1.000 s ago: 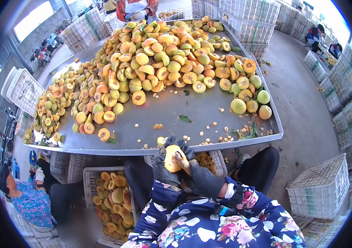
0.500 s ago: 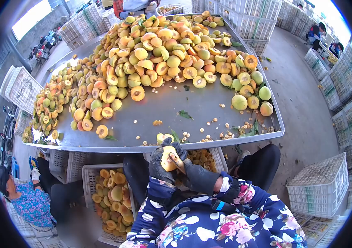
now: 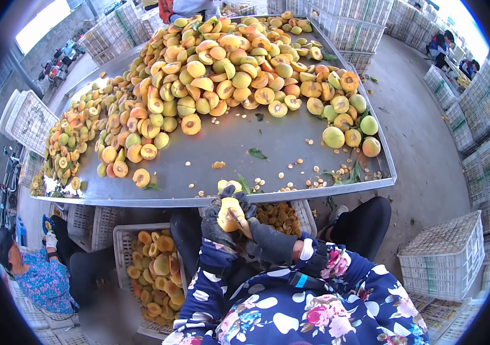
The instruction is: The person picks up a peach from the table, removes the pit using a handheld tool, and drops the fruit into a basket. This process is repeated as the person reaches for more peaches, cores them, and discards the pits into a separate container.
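In front of my lap, my left hand [image 3: 215, 228], in a dark glove, is closed round a yellow peach half [image 3: 228, 212] with its cut face up. My right hand [image 3: 272, 244], gloved too, grips a small knife [image 3: 241, 222] whose thin end is at the flesh of that half. Its handle is mostly hidden by the glove. Just beyond my left fingertips, a second peach piece [image 3: 226, 184] shows at the table's front edge. Below my hands stands a crate [image 3: 307, 217] of cut peach halves, partly covered by my right hand.
The metal table [image 3: 210, 150] carries a large heap of peach halves [image 3: 199, 75], several whole peaches [image 3: 333, 137], loose pits and leaves. Another filled crate [image 3: 121, 248] is at my left, near a seated person [image 3: 41, 282]. White crates [image 3: 441, 256] stand at right. Someone [image 3: 193, 8] is across the table.
My hands and the held peach half have shifted slightly left and up in view. The knife still meets the fruit. The person across the table has moved their hands.
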`<action>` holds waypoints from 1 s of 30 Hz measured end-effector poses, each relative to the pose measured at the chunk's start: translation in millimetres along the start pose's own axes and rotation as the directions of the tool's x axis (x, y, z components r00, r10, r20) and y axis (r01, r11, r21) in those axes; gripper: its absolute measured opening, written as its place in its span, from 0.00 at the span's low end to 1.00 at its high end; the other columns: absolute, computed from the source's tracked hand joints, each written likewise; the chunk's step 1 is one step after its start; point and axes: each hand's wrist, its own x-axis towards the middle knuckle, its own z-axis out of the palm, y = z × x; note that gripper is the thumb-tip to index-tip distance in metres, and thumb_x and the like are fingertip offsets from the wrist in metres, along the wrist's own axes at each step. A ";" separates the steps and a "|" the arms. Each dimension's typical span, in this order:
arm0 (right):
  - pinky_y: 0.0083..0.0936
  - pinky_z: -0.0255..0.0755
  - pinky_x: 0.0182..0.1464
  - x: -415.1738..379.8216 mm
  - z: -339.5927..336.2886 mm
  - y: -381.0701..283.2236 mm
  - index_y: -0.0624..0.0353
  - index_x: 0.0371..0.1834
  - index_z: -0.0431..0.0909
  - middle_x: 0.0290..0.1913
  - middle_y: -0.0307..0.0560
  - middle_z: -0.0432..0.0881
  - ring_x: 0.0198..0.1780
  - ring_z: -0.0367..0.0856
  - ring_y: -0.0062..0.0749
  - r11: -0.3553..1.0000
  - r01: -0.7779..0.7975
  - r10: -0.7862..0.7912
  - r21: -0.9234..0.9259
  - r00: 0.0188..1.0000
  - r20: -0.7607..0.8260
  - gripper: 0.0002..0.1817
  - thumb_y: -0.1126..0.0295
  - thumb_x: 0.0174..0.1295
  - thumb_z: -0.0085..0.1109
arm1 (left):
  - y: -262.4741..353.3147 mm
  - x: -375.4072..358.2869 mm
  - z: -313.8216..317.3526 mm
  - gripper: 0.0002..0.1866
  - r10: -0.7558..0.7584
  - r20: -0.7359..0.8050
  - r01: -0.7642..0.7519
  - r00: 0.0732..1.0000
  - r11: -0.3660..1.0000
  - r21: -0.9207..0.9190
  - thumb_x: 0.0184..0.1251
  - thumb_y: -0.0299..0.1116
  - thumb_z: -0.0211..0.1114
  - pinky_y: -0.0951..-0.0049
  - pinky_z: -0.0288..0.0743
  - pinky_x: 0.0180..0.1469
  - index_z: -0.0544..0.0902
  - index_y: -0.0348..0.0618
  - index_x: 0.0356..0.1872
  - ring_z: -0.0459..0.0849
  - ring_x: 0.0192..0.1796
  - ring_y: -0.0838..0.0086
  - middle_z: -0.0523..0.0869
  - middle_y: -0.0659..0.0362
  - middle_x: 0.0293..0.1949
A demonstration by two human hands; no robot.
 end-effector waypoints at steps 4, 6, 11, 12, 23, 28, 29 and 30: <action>0.37 0.67 0.28 -2.9 -9.8 -20.5 0.68 0.51 0.60 0.25 0.61 0.73 0.24 0.74 0.49 0.983 0.147 -0.151 -0.111 0.988 -0.026 0.21 0.72 0.55 0.50 | -12.8 3.4 -16.5 0.17 -0.014 0.077 0.007 0.997 0.995 0.102 0.66 0.34 0.48 0.69 0.73 0.51 0.70 0.36 0.51 0.78 0.47 0.65 0.78 0.53 0.47; 0.35 0.66 0.26 -3.1 -9.0 -26.0 0.67 0.51 0.61 0.22 0.59 0.72 0.23 0.73 0.45 0.970 0.123 -0.131 -0.208 0.991 -0.026 0.20 0.73 0.56 0.49 | -3.7 -1.4 -23.5 0.17 -0.019 0.143 0.002 0.990 0.993 0.119 0.65 0.33 0.48 0.70 0.73 0.51 0.70 0.35 0.51 0.78 0.47 0.67 0.78 0.53 0.47; 0.29 0.63 0.20 0.6 -10.4 -28.5 0.65 0.48 0.63 0.18 0.52 0.72 0.18 0.73 0.38 0.995 -0.043 0.035 0.089 0.995 0.097 0.17 0.68 0.59 0.50 | -17.1 -0.2 -28.5 0.18 -0.094 0.081 0.109 0.992 0.973 -0.205 0.64 0.29 0.48 0.72 0.73 0.51 0.69 0.34 0.54 0.78 0.46 0.70 0.77 0.54 0.48; 0.28 0.62 0.18 -0.6 -14.0 -37.3 0.65 0.47 0.63 0.17 0.50 0.72 0.17 0.72 0.37 0.925 -0.212 0.166 0.317 0.972 0.164 0.16 0.66 0.60 0.50 | -7.6 -2.8 -33.2 0.18 -0.149 0.130 0.170 0.980 0.971 -0.167 0.65 0.28 0.47 0.72 0.73 0.51 0.68 0.33 0.55 0.78 0.46 0.70 0.77 0.54 0.48; 0.17 0.65 0.14 8.2 -7.5 -14.3 0.58 0.46 0.63 0.24 0.43 0.72 0.15 0.70 0.26 0.908 -0.227 0.143 0.351 0.958 0.249 0.13 0.69 0.59 0.50 | -29.6 2.3 -53.1 0.17 -0.103 0.208 0.100 0.973 0.995 0.026 0.64 0.27 0.49 0.73 0.74 0.47 0.69 0.34 0.55 0.78 0.43 0.71 0.77 0.53 0.46; 0.15 0.62 0.13 9.6 -4.9 -5.5 0.57 0.38 0.68 0.23 0.38 0.72 0.15 0.68 0.17 0.487 -0.431 0.065 0.760 0.885 0.460 0.08 0.65 0.61 0.51 | -35.2 0.2 -49.1 0.20 -0.309 0.217 0.364 0.926 0.580 -0.729 0.67 0.35 0.46 0.69 0.76 0.46 0.66 0.35 0.56 0.78 0.44 0.66 0.76 0.50 0.47; 0.14 0.62 0.13 9.3 -3.8 -3.1 0.58 0.38 0.68 0.23 0.38 0.72 0.15 0.68 0.17 0.418 -0.445 0.022 0.792 0.877 0.480 0.09 0.66 0.61 0.52 | -39.3 -1.7 -48.9 0.20 -0.281 0.178 0.322 0.943 0.637 -0.700 0.67 0.37 0.46 0.68 0.76 0.46 0.66 0.35 0.56 0.78 0.44 0.66 0.76 0.50 0.47; 0.13 0.62 0.13 8.9 -2.4 -1.8 0.58 0.39 0.68 0.23 0.38 0.72 0.14 0.68 0.16 0.346 -0.458 -0.022 0.819 0.868 0.495 0.09 0.66 0.60 0.52 | -43.4 -3.7 -47.6 0.21 -0.250 0.141 0.278 0.958 0.692 -0.666 0.67 0.39 0.46 0.68 0.76 0.46 0.67 0.36 0.56 0.78 0.44 0.66 0.76 0.49 0.48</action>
